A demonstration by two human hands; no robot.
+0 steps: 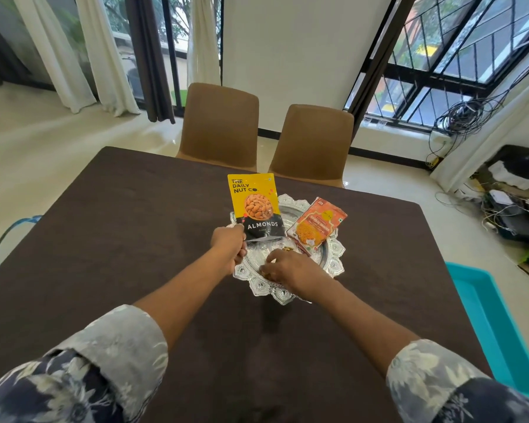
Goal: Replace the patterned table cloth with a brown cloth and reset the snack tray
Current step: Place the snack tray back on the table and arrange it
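A dark brown cloth (135, 239) covers the whole table. On it, near the middle, stands an ornate silver tray (333, 257). My left hand (229, 248) grips the lower corner of a yellow and black almonds pouch (255, 206) and holds it upright over the tray's left edge. An orange snack packet (316, 224) lies tilted on the tray's far right side. My right hand (287, 268) rests palm down in the tray's near part, fingers curled over a small item that I cannot make out.
Two brown chairs (220, 123) (313, 141) stand at the table's far side. A turquoise bin (486, 315) sits on the floor at the right, with tangled cables and devices (513, 206) beyond it. A blue-handled object (6, 236) shows at the left table edge.
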